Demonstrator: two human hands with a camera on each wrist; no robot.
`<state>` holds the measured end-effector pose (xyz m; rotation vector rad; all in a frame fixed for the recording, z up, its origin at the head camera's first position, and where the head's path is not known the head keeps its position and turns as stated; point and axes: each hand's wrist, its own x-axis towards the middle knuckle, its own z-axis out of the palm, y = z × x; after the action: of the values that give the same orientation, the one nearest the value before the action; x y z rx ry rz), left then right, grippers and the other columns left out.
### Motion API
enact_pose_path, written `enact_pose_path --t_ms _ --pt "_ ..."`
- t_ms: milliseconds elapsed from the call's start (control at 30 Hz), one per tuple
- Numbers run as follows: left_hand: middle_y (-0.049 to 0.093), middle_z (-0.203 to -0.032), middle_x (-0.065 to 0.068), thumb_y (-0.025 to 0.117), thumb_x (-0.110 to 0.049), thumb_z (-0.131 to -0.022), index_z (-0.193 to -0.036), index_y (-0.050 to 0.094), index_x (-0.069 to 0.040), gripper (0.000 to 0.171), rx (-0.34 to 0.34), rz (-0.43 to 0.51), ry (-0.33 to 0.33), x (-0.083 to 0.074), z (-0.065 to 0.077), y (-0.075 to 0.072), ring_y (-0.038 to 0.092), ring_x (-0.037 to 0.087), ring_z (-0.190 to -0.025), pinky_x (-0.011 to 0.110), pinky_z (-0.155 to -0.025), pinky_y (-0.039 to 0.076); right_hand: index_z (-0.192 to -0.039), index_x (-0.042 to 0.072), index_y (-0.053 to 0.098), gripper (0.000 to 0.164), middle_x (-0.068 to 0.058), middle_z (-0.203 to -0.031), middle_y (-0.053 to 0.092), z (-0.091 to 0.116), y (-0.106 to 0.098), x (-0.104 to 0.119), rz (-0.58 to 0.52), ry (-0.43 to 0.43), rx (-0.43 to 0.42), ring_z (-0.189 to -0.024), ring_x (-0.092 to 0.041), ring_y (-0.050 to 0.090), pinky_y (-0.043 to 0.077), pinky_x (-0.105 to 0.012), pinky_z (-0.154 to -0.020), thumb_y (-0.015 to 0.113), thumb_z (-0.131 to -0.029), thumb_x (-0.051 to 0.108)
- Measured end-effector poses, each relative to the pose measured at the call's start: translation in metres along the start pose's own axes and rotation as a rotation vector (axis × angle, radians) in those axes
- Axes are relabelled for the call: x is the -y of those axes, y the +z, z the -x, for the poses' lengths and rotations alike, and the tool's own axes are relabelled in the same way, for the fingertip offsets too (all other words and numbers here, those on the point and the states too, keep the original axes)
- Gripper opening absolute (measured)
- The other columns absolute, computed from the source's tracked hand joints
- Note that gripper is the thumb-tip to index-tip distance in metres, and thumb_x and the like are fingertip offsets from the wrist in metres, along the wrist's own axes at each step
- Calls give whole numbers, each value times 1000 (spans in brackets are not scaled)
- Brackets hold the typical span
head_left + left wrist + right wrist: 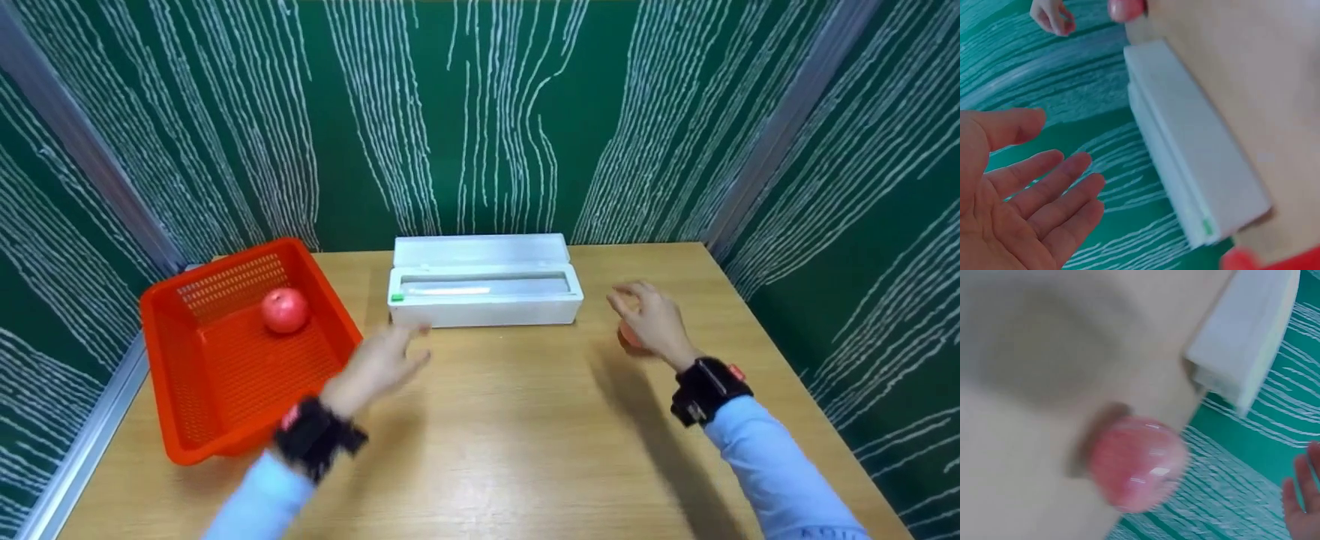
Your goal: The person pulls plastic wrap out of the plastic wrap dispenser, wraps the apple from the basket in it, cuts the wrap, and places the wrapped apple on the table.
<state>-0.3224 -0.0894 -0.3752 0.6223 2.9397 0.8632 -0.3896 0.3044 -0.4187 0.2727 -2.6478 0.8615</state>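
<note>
My right hand (651, 319) hovers over a round red fruit (631, 337) that looks like an apple, on the right of the table. In the right wrist view the fruit (1139, 465) rests on the tabletop, and the fingers (1304, 486) at the lower right edge are apart from it. My left hand (379, 364), slightly blurred, is held in the air by the basket's right rim. The left wrist view shows that hand (1033, 208) with its palm turned up, fingers extended and nothing held. A second red fruit (285, 310) lies in the orange plastic basket (169, 375).
A long white box (486, 313) with its lid (480, 250) raised stands at the back middle of the wooden table (510, 427). Something clear and shiny lies in its slot. Green walls (480, 150) with white streaks close off the back and sides.
</note>
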Motion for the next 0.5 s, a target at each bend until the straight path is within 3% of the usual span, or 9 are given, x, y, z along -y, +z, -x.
enact_pose_path --t_ms 100,200,267,367,400,500 --pt "60 -117 14 53 -15 -88 -120 55 -3 35 2 -118 21 -3 -32 -23 55 28 -108 43 -92 45 -129 -3 44 50 -28 -131 43 -25 -5 13 37 -14 122 -120 -44 39 30 -58 -100 51 -91 30" --pt "60 -113 17 49 -10 -87 -117 55 1 32 95 -297 -27 -5 -64 -36 56 31 -104 44 -87 47 -139 0 29 57 -26 -144 25 -50 -3 24 64 1 210 -131 -43 25 21 -57 -106 49 -92 25" --pt "57 -117 19 45 -9 -88 -120 51 2 34 191 -427 -82 -5 -85 -36 53 33 -109 44 -91 45 -141 0 24 59 -25 -148 17 -66 2 27 86 -6 241 -134 -43 19 18 -56 -108 48 -92 20" --pt "48 -130 20 43 -11 -89 -130 42 3 44 310 -554 -179 2 -118 -21 41 34 -123 45 -104 34 -141 -1 23 57 -24 -149 13 -83 13 30 125 -18 235 -135 -42 17 19 -54 -109 48 -92 14" --pt "48 -129 19 38 -13 -90 -130 42 2 43 274 -588 -164 17 -132 -5 40 34 -123 46 -103 33 -141 -1 24 57 -24 -149 13 -86 17 30 130 -18 234 -135 -42 17 20 -54 -108 49 -91 12" --pt "46 -131 17 38 -15 -91 -132 41 -1 44 233 -614 -213 51 -169 38 39 33 -124 47 -101 34 -139 -4 26 57 -25 -148 15 -91 33 29 137 -28 252 -134 -42 18 22 -53 -108 51 -89 8"
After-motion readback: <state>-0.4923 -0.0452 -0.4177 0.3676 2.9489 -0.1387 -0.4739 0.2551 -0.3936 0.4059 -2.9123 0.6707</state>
